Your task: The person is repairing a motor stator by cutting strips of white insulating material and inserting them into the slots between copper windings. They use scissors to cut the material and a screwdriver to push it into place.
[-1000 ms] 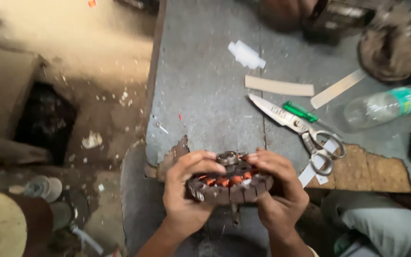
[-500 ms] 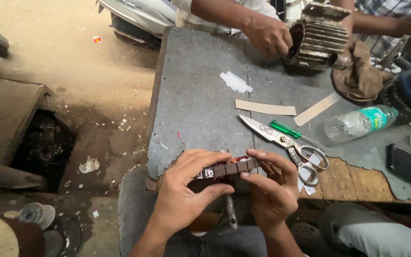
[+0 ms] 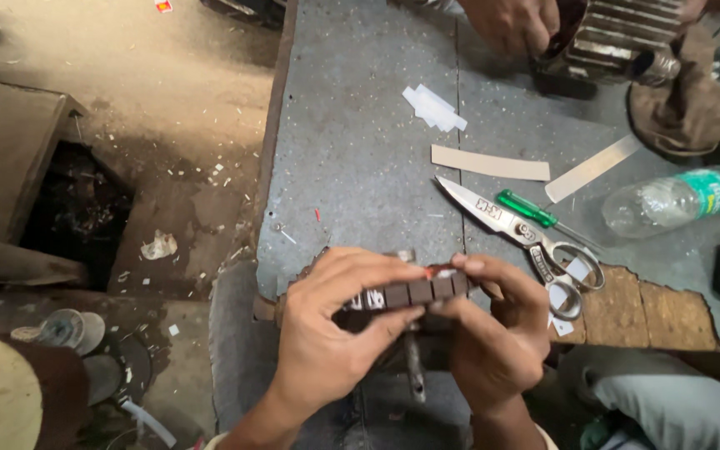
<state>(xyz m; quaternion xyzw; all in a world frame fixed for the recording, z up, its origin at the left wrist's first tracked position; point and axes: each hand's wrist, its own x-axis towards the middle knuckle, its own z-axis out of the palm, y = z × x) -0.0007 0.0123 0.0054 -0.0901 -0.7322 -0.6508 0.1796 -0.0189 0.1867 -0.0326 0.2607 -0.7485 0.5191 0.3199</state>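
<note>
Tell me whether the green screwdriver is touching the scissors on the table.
Touching. The head view shows the green screwdriver lying against the scissors, its shaft crossing over the handle arm with no gap visible.

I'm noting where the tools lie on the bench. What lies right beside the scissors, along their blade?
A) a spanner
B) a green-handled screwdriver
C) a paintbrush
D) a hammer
B: a green-handled screwdriver lies on the grey table next to the scissors, roughly parallel to their blade, ahead of the person's right hand and left hand, which both grip a ridged metal part.
</note>
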